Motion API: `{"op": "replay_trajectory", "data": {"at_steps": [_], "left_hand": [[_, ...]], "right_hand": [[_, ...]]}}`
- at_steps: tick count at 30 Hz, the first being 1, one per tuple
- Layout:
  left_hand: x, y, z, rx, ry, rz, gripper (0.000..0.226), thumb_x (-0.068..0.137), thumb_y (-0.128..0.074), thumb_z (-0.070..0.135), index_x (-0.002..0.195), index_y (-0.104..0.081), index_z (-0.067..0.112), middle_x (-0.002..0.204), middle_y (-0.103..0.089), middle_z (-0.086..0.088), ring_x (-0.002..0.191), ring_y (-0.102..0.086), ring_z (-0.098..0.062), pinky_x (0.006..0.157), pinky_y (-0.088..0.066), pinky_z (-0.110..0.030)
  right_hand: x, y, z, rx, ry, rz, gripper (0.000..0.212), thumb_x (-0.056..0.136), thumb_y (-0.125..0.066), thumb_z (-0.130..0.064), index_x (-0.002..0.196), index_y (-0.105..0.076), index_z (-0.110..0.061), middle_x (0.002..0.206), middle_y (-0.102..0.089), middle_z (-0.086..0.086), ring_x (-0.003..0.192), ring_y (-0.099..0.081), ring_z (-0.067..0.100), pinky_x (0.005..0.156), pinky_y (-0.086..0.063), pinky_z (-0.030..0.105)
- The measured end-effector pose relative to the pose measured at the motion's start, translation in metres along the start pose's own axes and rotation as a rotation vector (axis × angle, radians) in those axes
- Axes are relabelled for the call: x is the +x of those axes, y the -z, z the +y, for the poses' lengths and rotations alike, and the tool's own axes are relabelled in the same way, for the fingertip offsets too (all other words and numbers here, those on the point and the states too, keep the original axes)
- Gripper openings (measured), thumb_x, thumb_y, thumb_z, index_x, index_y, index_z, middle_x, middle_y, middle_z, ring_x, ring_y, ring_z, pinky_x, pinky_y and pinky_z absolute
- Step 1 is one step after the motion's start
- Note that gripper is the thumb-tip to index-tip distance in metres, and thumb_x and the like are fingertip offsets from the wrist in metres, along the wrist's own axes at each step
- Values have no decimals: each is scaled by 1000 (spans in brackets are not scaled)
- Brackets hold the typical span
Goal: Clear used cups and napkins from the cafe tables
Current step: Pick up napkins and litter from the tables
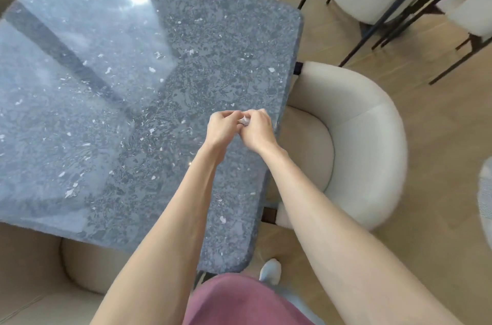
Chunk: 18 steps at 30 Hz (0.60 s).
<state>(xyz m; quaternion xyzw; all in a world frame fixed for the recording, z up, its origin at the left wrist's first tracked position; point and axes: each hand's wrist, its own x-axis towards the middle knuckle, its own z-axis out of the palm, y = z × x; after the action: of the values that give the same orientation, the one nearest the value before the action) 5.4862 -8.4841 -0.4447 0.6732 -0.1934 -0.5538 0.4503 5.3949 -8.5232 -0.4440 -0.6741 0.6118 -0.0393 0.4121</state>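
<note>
Both my hands meet right of frame centre, over the tabletop (111, 90) near its right edge: left hand (222, 129) and right hand (257, 131) have their fingers curled round a small crumpled white napkin (243, 120), pinched between them. I judge the step to be wadding it tight. I should compress it fully so no scrap drops onto the cream chair (367, 143) just beside.

No legible text or labels.
</note>
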Motion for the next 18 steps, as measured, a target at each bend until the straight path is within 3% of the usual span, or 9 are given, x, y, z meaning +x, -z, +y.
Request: {"op": "replay_trajectory", "data": {"at_steps": [2, 4, 8, 12, 15, 18], "left_hand": [[-16, -34, 9, 10, -51, -61, 22, 85, -63, 15, 69, -77, 21, 84, -77, -7, 90, -69, -23, 97, -54, -42], [-37, -72, 18, 37, -102, -133, 22, 85, -63, 18, 72, -79, 23, 91, -79, -10, 98, -72, -27, 104, -52, -47], [-97, -157, 25, 43, -182, -300, 21, 71, -61, 22, 66, -81, 25, 86, -80, -2, 93, -72, -17, 95, -56, -33], [-169, -240, 5, 95, -247, -478, 33, 92, -55, 5, 79, -83, 19, 91, -81, -6, 95, -75, -15, 94, -57, -28], [-228, -301, -16, 130, -269, -569, 28, 97, -51, 1, 95, -79, 7, 96, -80, -9, 101, -75, -18, 94, -56, -26], [-286, -365, -40, 142, -280, -661, 24, 100, -52, 3, 100, -76, 5, 97, -80, -10, 101, -75, -17, 87, -57, -21]], "right_hand": [[-18, 32, 20, 82, -15, 118, 29, 92, -58, -8, 117, -73, -4, 119, -66, 20, 118, -54, 28, 84, -35, 20], [-39, 66, 43, 155, -23, 238, 28, 91, -59, -4, 114, -74, -1, 113, -69, 21, 119, -55, 29, 92, -38, 24], [-97, 133, 104, 276, -51, 449, 25, 93, -61, -8, 113, -75, -4, 112, -67, 15, 109, -62, 28, 91, -44, 29], [-173, 180, 183, 420, -81, 621, 20, 98, -62, -14, 113, -75, -8, 111, -65, 9, 103, -66, 25, 91, -48, 29], [-230, 210, 242, 545, -123, 743, 18, 98, -63, -13, 110, -74, -5, 109, -64, 8, 103, -66, 29, 96, -51, 40], [-293, 242, 300, 660, -165, 889, 14, 96, -65, -9, 104, -75, -4, 107, -66, 12, 97, -66, 26, 90, -52, 34]]}}
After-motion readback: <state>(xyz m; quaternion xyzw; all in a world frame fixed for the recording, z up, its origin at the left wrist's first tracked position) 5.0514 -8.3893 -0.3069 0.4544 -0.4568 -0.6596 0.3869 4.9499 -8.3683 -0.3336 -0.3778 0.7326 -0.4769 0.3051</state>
